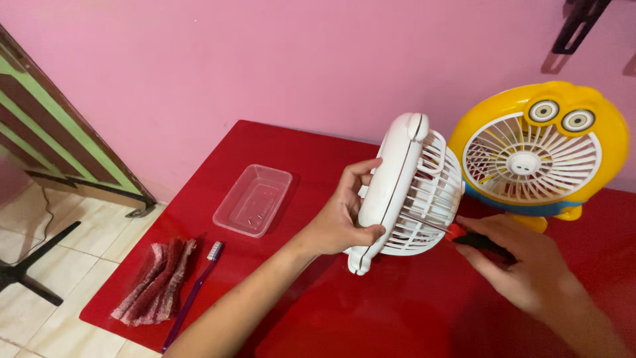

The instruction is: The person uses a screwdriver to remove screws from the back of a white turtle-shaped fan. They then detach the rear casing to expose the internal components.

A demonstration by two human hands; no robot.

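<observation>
Left hand grips white fan — right hand clasps one screwdriver; two fans, second yellow fan.

Glossy red table; smooth white plastic fan; shiny yellow plastic fan; clear plastic tray; rough fuzzy cloth; thin metal screwdriver shaft.

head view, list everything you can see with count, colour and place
white fan: 1, white, held up over table centre
yellow fan: 1, yellow with white grille, far right on table
screwdriver: 1, red and black handle, shaft reaching into white fan's grille
tray: 1, clear plastic, left of centre
toothbrush: 1, purple, near left edge
cloth: 1, red and pink, left corner
table: 1, red
left hand: grips white fan
right hand: holds screwdriver
</observation>
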